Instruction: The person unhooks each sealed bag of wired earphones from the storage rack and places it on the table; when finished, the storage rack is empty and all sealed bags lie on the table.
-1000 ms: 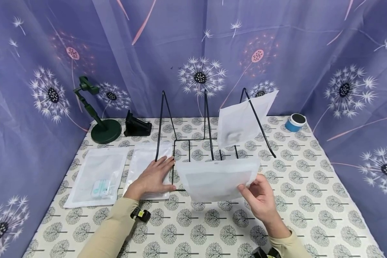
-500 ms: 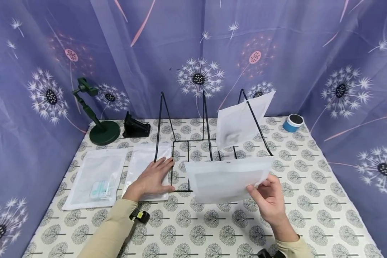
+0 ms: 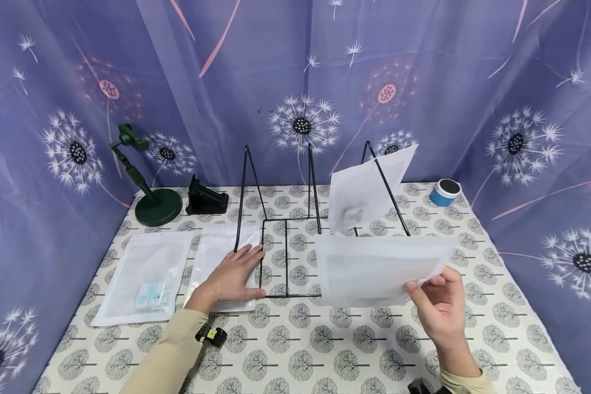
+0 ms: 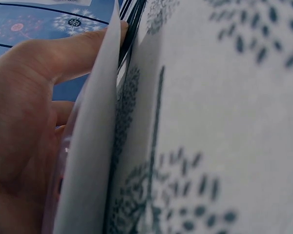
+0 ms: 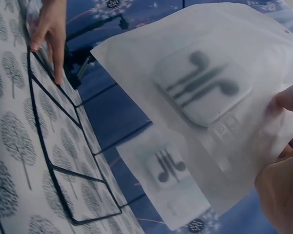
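My right hand (image 3: 445, 314) pinches the right edge of a white translucent zip pouch (image 3: 374, 268) between thumb and fingers, holding it up in front of the black wire rack (image 3: 287, 262). In the right wrist view, earphones in a case (image 5: 205, 83) show through this pouch. My left hand (image 3: 231, 276) lies with fingers extended at the rack's left side, over another white pouch (image 3: 210, 243) flat on the table. Its thumb and fingertips touch the rack's base wire. A similar pouch (image 3: 361, 191) hangs from the rack's right prong, also with earphones inside.
At the left lies another pouch (image 3: 150, 254) with a mint-coloured item inside. Behind stand a dark green stand (image 3: 158, 208) and a black holder (image 3: 207, 197). A blue round container (image 3: 443, 194) sits at the back right. A purple curtain (image 3: 216, 82) surrounds the table.
My right hand has moved to the right with the pouch, which now uncovers more of the rack's base. My left hand stays at the rack's left side.
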Available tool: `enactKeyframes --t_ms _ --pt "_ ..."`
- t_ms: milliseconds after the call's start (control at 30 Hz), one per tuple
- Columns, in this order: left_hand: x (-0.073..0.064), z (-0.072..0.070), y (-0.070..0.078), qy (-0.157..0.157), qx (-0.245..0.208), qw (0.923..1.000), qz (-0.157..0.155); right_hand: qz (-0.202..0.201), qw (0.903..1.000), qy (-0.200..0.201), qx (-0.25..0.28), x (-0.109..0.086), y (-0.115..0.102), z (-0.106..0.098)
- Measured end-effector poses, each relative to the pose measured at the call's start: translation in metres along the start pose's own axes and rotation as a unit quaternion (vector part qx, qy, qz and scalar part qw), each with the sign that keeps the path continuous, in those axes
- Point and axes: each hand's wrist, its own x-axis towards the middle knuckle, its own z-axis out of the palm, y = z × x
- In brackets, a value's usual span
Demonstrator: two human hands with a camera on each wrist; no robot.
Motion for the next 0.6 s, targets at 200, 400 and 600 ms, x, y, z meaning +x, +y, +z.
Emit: enactKeyframes --t_ms 200,400,600 --pt "0.000 0.000 0.000 0.005 -0.005 1.0000 0.001 0.004 0.9986 0.022 0.048 0.006 -0.008 -0.008" --pt "0.000 0.000 0.001 -0.002 -0.006 1.0000 -0.006 0.001 0.9953 0.047 0.085 0.011 -0.018 -0.017" --pt "-0.001 -0.001 0.001 -0.001 -0.003 1.0000 -0.004 -0.001 0.9903 0.064 0.123 0.018 -0.026 -0.023"
